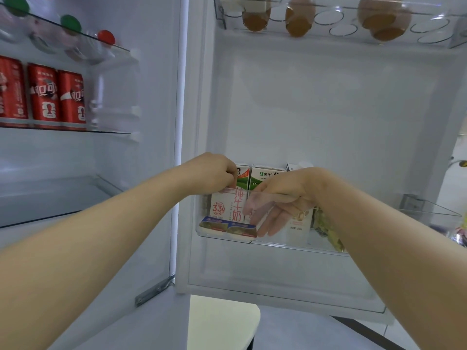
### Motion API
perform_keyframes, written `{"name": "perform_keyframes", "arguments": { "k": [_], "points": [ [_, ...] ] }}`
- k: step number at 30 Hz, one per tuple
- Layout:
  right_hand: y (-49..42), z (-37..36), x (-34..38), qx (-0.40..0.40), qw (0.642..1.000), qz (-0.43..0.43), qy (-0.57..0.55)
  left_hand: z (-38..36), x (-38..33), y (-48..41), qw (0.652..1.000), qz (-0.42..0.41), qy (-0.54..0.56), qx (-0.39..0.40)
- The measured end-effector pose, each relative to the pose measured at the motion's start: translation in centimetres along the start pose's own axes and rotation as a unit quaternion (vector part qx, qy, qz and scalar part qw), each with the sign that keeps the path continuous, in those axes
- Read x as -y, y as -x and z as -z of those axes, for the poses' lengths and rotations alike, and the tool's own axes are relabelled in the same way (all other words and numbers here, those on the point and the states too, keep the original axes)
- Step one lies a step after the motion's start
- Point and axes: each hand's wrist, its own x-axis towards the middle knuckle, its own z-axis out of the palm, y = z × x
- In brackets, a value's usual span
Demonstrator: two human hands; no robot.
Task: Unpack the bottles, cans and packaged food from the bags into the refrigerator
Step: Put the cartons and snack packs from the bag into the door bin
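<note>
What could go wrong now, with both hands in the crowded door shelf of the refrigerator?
The white and pink milk carton, pinched at its top by the left hand, could catch on the two small blue-lidded cups lying at its foot in the clear plastic door shelf. The straight fingers of the right hand might knock over the green and white cartons behind.

Pale grey floor [293, 333] — a cream, round-cornered furniture top [223, 317] stands on it.

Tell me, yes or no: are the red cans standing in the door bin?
No, the red cans stand on a glass shelf inside the fridge; the door bin holds milk cartons.
</note>
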Motion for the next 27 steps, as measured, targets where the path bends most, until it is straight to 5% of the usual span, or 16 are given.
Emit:
{"name": "perform_keyframes", "arguments": {
  "k": [7,12,16,24,27],
  "points": [
    [0.2,-0.7,0.4,-0.084,0.996,0.021,0.029,0.0,-0.1,0.5,1.000,0.000,0.001,-0.014],
    [0.9,-1.4,0.7,-0.243,0.963,0.091,0.075,0.1,-0.1,0.8,1.000,-0.014,0.014,-0.014],
    [2.0,-2.7,0.5,-0.398,0.888,0.169,0.157,0.0,-0.5,1.7,0.997,-0.033,0.033,-0.064],
    [6.1,-8.2,-2.0,-0.592,0.735,0.277,0.180,-1.2,-0.3,6.1,0.940,-0.105,0.019,-0.323],
    [6.4,-10.6,-4.2,-0.616,0.718,0.273,0.176,-2.7,-0.4,8.3,0.923,-0.150,0.028,-0.353]
  ]
}}
